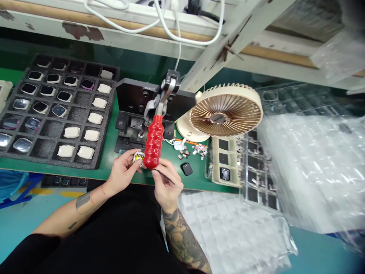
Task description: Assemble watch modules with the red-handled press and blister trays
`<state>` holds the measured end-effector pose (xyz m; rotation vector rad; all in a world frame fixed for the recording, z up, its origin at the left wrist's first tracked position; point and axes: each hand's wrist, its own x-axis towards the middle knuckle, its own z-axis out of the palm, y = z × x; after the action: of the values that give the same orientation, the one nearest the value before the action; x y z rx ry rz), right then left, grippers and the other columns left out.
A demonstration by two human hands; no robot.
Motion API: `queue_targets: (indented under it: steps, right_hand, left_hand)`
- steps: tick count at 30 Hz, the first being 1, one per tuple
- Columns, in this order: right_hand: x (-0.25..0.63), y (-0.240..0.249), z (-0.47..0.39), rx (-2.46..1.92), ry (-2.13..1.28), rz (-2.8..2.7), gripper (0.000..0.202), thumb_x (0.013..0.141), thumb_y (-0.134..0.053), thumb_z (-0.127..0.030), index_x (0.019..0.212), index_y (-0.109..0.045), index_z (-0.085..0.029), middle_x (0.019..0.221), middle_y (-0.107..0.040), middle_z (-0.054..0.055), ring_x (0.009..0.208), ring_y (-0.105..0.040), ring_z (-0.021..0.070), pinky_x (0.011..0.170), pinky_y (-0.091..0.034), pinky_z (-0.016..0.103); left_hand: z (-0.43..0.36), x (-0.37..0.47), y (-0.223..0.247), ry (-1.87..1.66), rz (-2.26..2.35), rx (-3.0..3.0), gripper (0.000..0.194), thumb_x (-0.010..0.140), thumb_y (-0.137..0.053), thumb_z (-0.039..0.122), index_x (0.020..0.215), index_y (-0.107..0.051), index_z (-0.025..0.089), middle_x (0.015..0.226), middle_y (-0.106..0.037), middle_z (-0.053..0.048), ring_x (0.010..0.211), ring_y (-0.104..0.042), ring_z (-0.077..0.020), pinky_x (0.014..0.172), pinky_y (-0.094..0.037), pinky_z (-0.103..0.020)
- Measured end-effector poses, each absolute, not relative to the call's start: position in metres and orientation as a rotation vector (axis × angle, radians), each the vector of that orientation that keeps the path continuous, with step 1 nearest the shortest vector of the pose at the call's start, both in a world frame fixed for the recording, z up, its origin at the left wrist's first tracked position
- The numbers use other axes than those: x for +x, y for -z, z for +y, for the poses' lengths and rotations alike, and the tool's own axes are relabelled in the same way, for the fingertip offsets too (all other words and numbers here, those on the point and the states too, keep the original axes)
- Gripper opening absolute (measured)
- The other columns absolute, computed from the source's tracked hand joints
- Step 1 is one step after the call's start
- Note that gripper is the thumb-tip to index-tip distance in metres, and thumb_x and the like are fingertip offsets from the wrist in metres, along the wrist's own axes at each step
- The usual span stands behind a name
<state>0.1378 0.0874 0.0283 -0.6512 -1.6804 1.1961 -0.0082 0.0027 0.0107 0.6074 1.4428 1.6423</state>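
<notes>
My left hand (121, 171) pinches a small open watch case (138, 156) with a light rim and yellow showing inside. My right hand (168, 186) is closed on a thin dark tool (166, 176), perhaps tweezers; its tip is hidden. Between the hands and the camera hangs the red ribbed handle (154, 144) of a toggle clamp, covering part of the work. Behind it stands the black press fixture (131, 127) on the green table. A black square piece (187, 169) lies to the right of my right hand.
At left, a grey foam tray (98, 156) holds several watch cases, dark-faced and white. A cream fan (225, 110) stands right of the fixture, with small connector parts (199, 150) before it. Farther right are a cream parts tray (232, 152) and clear plastic trays (308, 171).
</notes>
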Motion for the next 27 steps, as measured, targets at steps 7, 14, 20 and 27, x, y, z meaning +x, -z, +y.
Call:
queue_targets:
  steps: [7,14,20,27]
  right_hand:
    - [0.132,-0.019,0.085,-0.632,-1.119,-1.721,0.030,0.102,-0.071,-0.011,0.124,-0.082,-0.028,0.111,-0.085,0.007,0.103,-0.082,0.0234,0.095,-0.068,0.043]
    - [0.127,-0.008,0.084,-0.858,-1.494,-1.479,0.016,0.106,-0.071,-0.033,0.113,-0.081,-0.023,0.098,-0.083,0.007,0.087,-0.081,0.0215,0.082,-0.070,0.038]
    - [0.140,-0.011,0.079,-0.709,-1.418,-1.489,0.014,0.105,-0.070,-0.035,0.109,-0.079,-0.025,0.099,-0.079,0.008,0.092,-0.080,0.0254,0.083,-0.070,0.045]
    - [0.136,-0.013,0.093,-0.803,-1.279,-1.514,0.015,0.104,-0.072,-0.033,0.111,-0.080,-0.022,0.102,-0.080,0.008,0.094,-0.079,0.0228,0.084,-0.068,0.039]
  left_hand:
    - [0.002,-0.008,-0.013,-1.648,1.455,0.624,0.043,0.102,-0.080,0.040,0.137,-0.070,0.017,0.100,-0.085,-0.007,0.079,-0.082,-0.0182,0.071,-0.071,-0.030]
    - [-0.001,-0.010,-0.012,-1.650,1.417,0.628,0.046,0.102,-0.079,0.041,0.140,-0.069,0.018,0.110,-0.085,-0.010,0.086,-0.084,-0.0222,0.071,-0.071,-0.032]
    - [0.000,-0.011,-0.017,-1.709,1.476,0.609,0.045,0.100,-0.082,0.041,0.135,-0.073,0.015,0.108,-0.086,-0.013,0.087,-0.086,-0.0258,0.073,-0.072,-0.035]
    - [0.001,-0.011,-0.016,-1.734,1.432,0.543,0.049,0.098,-0.085,0.042,0.135,-0.072,0.014,0.104,-0.085,-0.012,0.082,-0.086,-0.0256,0.069,-0.073,-0.035]
